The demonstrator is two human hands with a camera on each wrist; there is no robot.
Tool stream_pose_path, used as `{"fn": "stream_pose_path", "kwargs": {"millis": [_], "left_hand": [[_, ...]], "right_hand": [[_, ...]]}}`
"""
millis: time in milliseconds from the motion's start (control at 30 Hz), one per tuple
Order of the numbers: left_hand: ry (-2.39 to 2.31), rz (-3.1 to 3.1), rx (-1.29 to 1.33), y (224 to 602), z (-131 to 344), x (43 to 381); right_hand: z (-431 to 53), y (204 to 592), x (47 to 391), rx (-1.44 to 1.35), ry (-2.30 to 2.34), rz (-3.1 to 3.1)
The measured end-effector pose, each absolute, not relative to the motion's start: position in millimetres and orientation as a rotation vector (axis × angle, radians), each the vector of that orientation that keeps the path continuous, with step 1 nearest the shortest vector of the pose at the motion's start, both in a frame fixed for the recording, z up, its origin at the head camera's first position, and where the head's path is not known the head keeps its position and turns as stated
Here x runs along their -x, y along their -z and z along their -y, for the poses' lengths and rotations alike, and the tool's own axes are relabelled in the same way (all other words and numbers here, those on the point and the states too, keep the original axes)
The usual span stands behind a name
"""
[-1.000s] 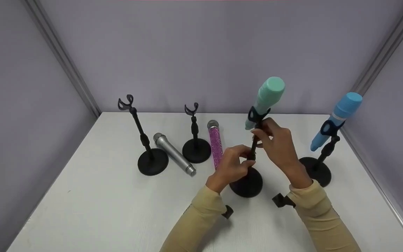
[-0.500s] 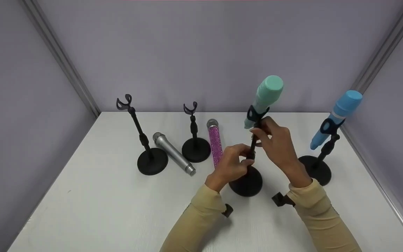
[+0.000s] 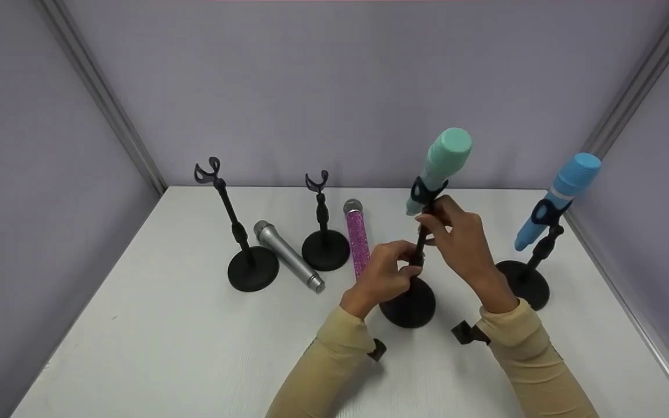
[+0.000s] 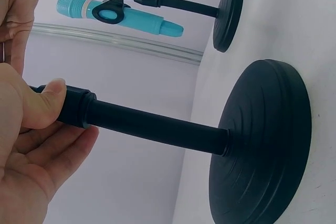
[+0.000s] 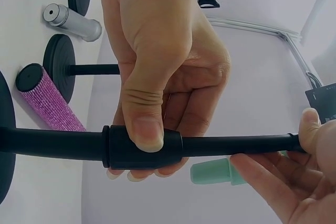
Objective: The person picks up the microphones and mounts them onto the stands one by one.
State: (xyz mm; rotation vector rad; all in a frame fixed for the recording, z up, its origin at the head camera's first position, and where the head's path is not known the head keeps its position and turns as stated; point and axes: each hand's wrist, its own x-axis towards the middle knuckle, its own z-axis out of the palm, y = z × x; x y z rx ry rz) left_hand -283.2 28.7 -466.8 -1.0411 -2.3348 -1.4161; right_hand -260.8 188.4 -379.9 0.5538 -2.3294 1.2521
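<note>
A black microphone stand (image 3: 407, 307) stands on the table with a mint-green microphone (image 3: 449, 152) tilted in its clip. Around the stand's thick collar (image 5: 144, 148), my left hand (image 3: 385, 274) pinches with thumb and fingers. Higher up, just under the clip, my right hand (image 3: 461, 241) holds the thin upper pole (image 5: 236, 145) between thumb and fingers. The left wrist view shows the lower pole (image 4: 157, 124) running down to the round base (image 4: 262, 145). In the right wrist view, the mint-green microphone is partly hidden behind the right hand's fingers.
To the right, a blue microphone (image 3: 567, 186) rests in another stand (image 3: 523, 284). A pink glittery microphone (image 3: 358, 238) and a silver microphone (image 3: 289, 255) lie on the white table (image 3: 166, 348). Two stands without microphones, one taller (image 3: 253, 269) and one shorter (image 3: 326, 251), stand left of my hands.
Both hands keep the same hold on the stand, and the objects stay where they were. Only a very slight shift of the whole head view shows.
</note>
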Motion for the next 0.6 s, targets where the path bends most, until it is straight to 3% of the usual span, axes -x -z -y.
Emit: {"fn": "stream_pose_path", "kwargs": {"millis": [600], "left_hand": [[1.436,2.349,1.066,466.5,-28.7,284.6]], "right_hand": [[-189.4,379.8,260.9,-0.566,-1.28,2.331]]}}
